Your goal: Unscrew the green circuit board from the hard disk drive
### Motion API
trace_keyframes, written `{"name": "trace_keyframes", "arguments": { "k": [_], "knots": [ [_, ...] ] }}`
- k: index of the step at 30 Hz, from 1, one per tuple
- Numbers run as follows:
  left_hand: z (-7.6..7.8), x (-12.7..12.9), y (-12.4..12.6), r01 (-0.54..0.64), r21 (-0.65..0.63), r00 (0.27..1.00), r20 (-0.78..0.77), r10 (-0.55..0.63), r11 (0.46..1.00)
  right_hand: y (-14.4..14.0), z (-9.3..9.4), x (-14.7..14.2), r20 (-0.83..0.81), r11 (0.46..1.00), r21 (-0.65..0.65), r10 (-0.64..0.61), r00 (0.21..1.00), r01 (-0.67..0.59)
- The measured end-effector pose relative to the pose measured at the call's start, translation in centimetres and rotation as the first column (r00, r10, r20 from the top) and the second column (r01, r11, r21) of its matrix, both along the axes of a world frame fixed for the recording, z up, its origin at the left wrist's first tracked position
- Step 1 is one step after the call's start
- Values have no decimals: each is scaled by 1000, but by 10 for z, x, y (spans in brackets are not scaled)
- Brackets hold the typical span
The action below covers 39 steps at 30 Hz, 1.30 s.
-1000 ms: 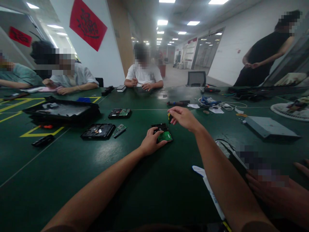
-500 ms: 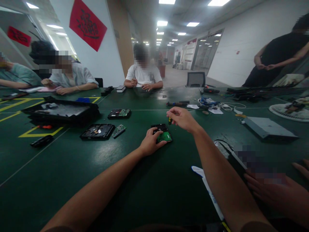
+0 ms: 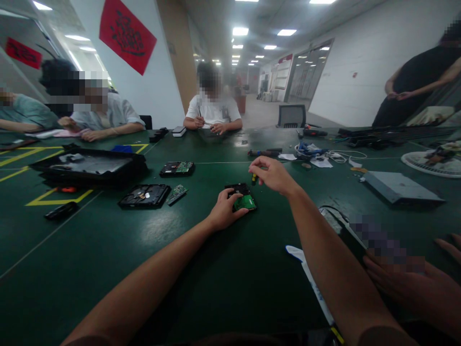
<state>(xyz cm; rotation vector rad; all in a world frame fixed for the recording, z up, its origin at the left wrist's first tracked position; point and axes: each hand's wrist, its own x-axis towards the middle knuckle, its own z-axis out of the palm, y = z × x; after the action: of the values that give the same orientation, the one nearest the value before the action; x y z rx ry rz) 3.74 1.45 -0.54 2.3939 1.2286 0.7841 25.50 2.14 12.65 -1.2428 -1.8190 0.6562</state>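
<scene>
A hard drive (image 3: 245, 202) with a green circuit board lies on the dark green table. My left hand (image 3: 226, 211) grips it from the near left side, thumb and fingers around its edges. Above the drive's far right corner, my right hand (image 3: 271, 174) is closed on a short yellow-and-black screwdriver (image 3: 254, 179); its tip is too small to make out. To the left lie a loose circuit board (image 3: 177, 194), an opened black drive case (image 3: 144, 196) and another hard drive (image 3: 177, 168).
A large black tray (image 3: 90, 166) stands at the left. Tools (image 3: 264, 153), cables (image 3: 313, 153) and a grey metal box (image 3: 403, 186) lie to the right. Another person's hand (image 3: 414, 281) rests near my right forearm. A person (image 3: 213, 110) sits across the table.
The view has shifted very slightly. My left hand stays on the hard drive, and my right hand with the screwdriver has barely moved.
</scene>
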Motion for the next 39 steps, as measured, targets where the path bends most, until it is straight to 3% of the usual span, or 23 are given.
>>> {"name": "trace_keyframes", "arguments": {
  "k": [6,14,22,33,39],
  "knots": [
    [0,1,0,-1,-17,1000,27,2,1000,0,2,3,-94,992,-93,74,993,-82],
    [3,0,-2,0,-29,1000,23,0,1000,4,-3,3,14,999,14,-43,999,42],
    [-1,1,0,3,-1,1000,21,-3,1000,0,1,3,-41,996,-43,75,996,-76],
    [0,0,0,9,-18,1000,2,-9,1000,5,-4,4,1,999,22,-49,999,49],
    [-1,0,0,0,-5,1000,8,0,1000,3,-2,1,-91,998,-40,43,995,-47]
  ]
}}
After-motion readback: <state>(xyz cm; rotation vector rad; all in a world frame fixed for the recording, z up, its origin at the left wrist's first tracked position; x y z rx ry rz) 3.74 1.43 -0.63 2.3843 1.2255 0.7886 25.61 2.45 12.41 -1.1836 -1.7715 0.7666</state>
